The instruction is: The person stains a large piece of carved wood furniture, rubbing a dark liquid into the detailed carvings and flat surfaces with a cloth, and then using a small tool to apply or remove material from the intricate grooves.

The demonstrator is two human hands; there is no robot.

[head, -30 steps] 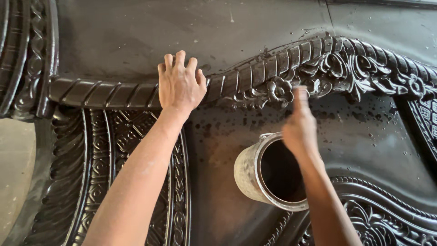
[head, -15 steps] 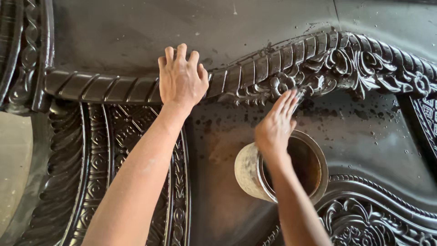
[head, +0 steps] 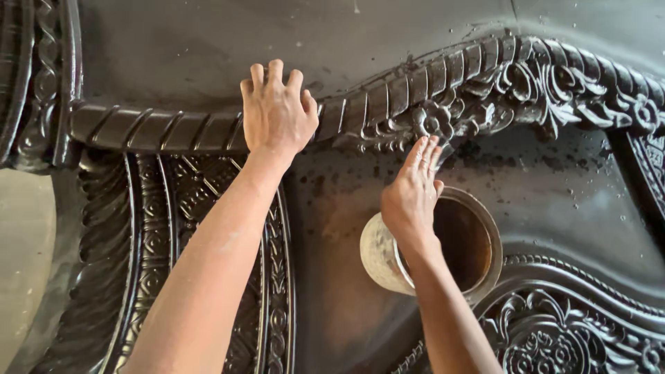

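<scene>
The right hand [head: 414,194] reaches with its fingers together and nearly straight toward the carved moulding [head: 443,97], fingertips [head: 428,147] at or just below a small carved flower in the dark scrollwork. Something pale shows at the fingertips, but it is too small and too covered by the fingers to tell what it is, so whether the hand grips anything cannot be told. Right under the wrist stands a round metal can [head: 388,253], its pale, smeared outer wall turned to the left and its mouth open toward the camera; the inside looks dark brown, and the forearm crosses the near part of the rim and hides it.

The left hand [head: 277,114] lies flat and open, palm down, on the ribbed, rope-like stretch of the same moulding, fingers spread a little and their tips over its upper edge. It grasps nothing; it only presses on the wood.

All of this rests on a large carved wooden panel [head: 208,41], dark and glossy. The flat field between the two arms is speckled with dark spots and shows a browner patch just left of the can. To the left run curved bands of leaf and bead carving [head: 149,263], partly hidden under the left forearm. At the lower right another scrolled relief [head: 554,339] is cut off by the frame edge. A strip of pale floor [head: 24,270] shows at the far left.
</scene>
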